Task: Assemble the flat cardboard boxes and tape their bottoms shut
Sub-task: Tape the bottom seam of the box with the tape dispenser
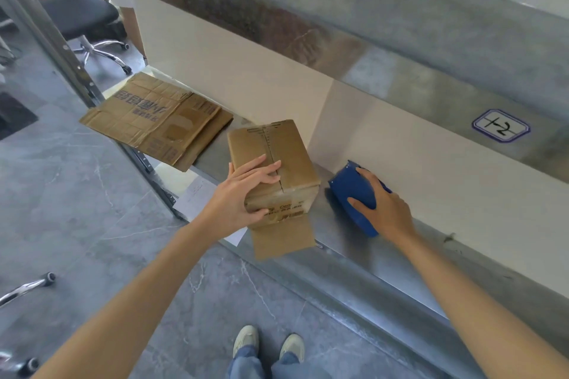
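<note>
Nearest to us, below the box, our two pale shoes (246,340) stand on the grey stone floor (92,224), with blue jeans (246,363) above them. A chrome chair leg (27,286) juts in far to the lower left of the box.

Both our bare arms reach up to the metal shelf (354,252) on which the box stands. Our left hand (243,190) grips the near left corner of the box (283,150): the fingers lie across its top up to the middle seam and the thumb presses on the near side wall. The box is folded up and stands with its closed flaps upward. One loose flap (283,238) hangs out from its near side, over the shelf edge. We cannot tell whether the seam is taped.

Our right hand (385,209) is well apart from the left, to the right of the box. It clasps a blue tape dispenser (351,190), fingers curled over the top and thumb on the near face. The dispenser sits on the shelf just beside the box, not touching it.

Left of the box and under our left wrist, a white sheet of paper (197,193) lies at the shelf edge. Further left and behind, a stack of flat cardboard (154,119) lies on the same shelf, overhanging its front.

Beyond that, far to the upper left of the box, stands a black office chair (80,18). Up and to the right of the box, the front of the upper shelf bears a blue-framed label (501,126).
</note>
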Demonstrator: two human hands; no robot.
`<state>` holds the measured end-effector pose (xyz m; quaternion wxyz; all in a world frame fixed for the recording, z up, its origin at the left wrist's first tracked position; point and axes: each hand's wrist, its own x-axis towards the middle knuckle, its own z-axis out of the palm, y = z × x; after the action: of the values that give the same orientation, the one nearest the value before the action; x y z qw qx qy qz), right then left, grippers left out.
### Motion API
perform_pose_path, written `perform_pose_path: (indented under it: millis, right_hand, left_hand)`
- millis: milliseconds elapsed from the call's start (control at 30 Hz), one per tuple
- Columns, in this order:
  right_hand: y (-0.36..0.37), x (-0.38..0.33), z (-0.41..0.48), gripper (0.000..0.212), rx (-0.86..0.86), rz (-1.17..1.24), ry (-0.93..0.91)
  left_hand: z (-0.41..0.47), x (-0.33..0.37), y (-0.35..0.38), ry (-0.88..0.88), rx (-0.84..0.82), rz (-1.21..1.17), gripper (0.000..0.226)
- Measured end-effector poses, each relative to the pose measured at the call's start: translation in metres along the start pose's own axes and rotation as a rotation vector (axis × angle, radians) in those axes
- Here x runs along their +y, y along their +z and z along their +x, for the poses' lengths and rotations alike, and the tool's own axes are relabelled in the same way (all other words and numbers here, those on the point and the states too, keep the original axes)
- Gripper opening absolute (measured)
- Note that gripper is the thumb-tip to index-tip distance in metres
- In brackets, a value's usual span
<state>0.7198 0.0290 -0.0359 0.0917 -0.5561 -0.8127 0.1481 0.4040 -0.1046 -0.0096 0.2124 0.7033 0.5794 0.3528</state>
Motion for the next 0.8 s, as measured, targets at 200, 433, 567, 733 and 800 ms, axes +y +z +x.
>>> perform_pose_path:
  millis: [200, 433, 567, 733, 800]
  right_hand:
    - [0.016, 0.009, -0.005, 0.066, 0.036, 0.039, -0.023]
    - [0.021, 0.013, -0.008, 0.061, 0.031, 0.195, -0.018]
    - [0.019, 0.009, -0.012, 0.059, 0.053, 0.18, -0.015]
    - [0.008, 0.009, -0.014, 0.056, 0.099, 0.155, -0.088]
    - [0.003, 0.006, -0.015, 0.058, 0.099, 0.154, -0.119]
  left_hand:
    - [0.0, 0.001, 0.002, 0.011, 0.014, 0.024, 0.062]
    - [0.0, 0.003, 0.002, -0.001, 0.025, 0.016, 0.063]
    - [0.001, 0.004, 0.0, -0.009, 0.006, 0.029, 0.063]
    - [0.001, 0.005, 0.001, -0.004, 0.009, 0.066, 0.057]
    - [-0.001, 0.006, 0.003, 0.01, 0.051, 0.088, 0.054]
